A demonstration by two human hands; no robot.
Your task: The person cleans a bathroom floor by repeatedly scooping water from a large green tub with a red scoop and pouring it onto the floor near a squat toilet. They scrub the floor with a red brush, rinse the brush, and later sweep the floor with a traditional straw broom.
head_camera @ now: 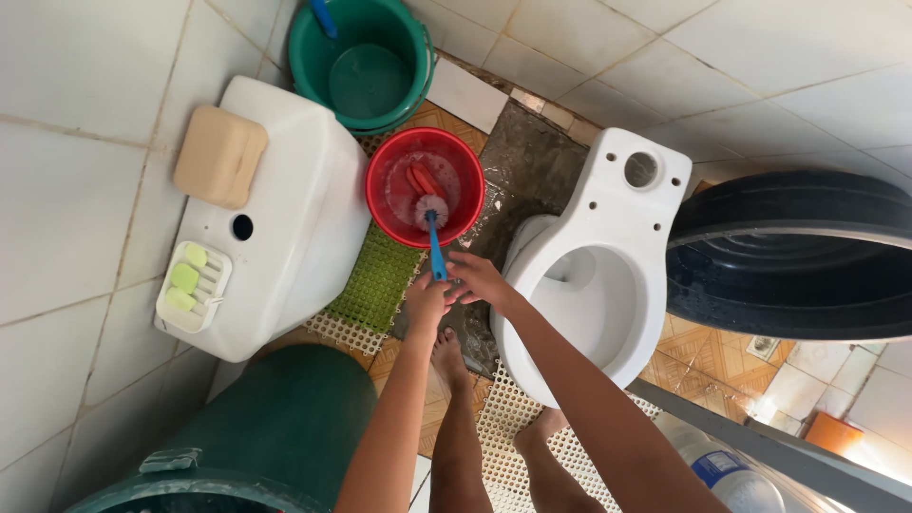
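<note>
Both my hands grip the blue handle of a toilet brush (pixel 434 239). Its white bristle head dips into soapy water in a small red bucket (pixel 394 180) on the floor. My left hand (pixel 427 301) holds the handle's end from the left, and my right hand (pixel 480 279) closes on it from the right. The white toilet bowl (pixel 589 294), seatless, stands just to the right of my hands. My bare feet rest on white plastic floor mats below.
A green bucket (pixel 313 47) with a blue-handled item stands beyond the red one. A white tank (pixel 294 218) with a beige soap box and green soap tray sits at left. A dark green bin (pixel 275 427) is near me; a black barrel (pixel 788 252) at right.
</note>
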